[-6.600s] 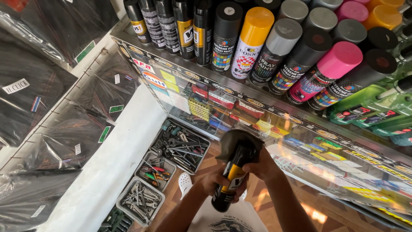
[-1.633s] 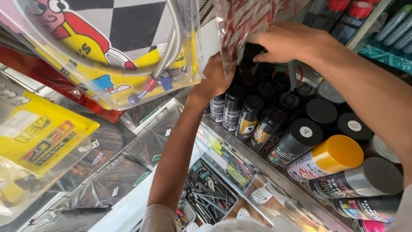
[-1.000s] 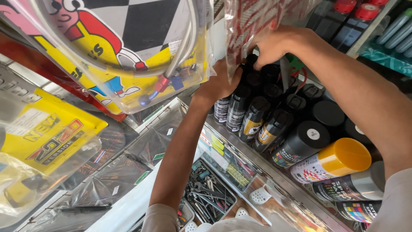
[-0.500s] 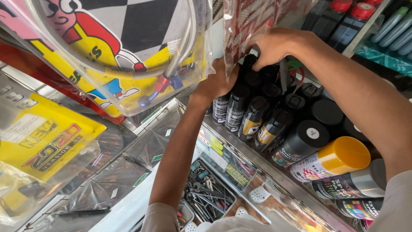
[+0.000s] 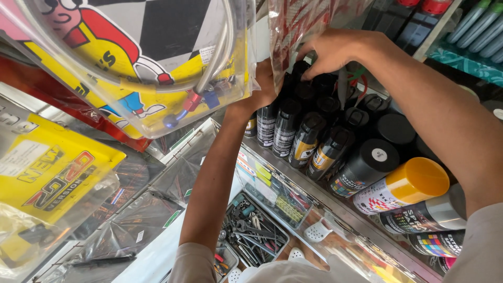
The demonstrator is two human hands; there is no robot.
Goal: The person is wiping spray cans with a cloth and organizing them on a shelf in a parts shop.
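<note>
Both of my arms reach up to a shelf packed with spray cans. My right hand [image 5: 335, 50] curls its fingers over the cap of a black spray can [image 5: 306, 71] at the back of the row. My left hand [image 5: 264, 86] rests against the left end of that row, by a black can with a patterned label [image 5: 267, 123]. A hanging clear packet with red print [image 5: 298, 26] hides part of its fingers. Other black cans [image 5: 325, 152] lie in a line toward me.
A yellow-capped can [image 5: 408, 186] and a silver can [image 5: 429, 215] lie at the right. A clear bag holding a braided hose [image 5: 157, 68] hangs at upper left, with yellow packets [image 5: 47, 173] below it. Under the shelf's metal edge [image 5: 293, 167] sits a tray of tools [image 5: 251, 236].
Seconds ago both hands held a black-and-yellow can low over the counter; now they are up at the shelf. Over the last second the hands have hardly moved.
</note>
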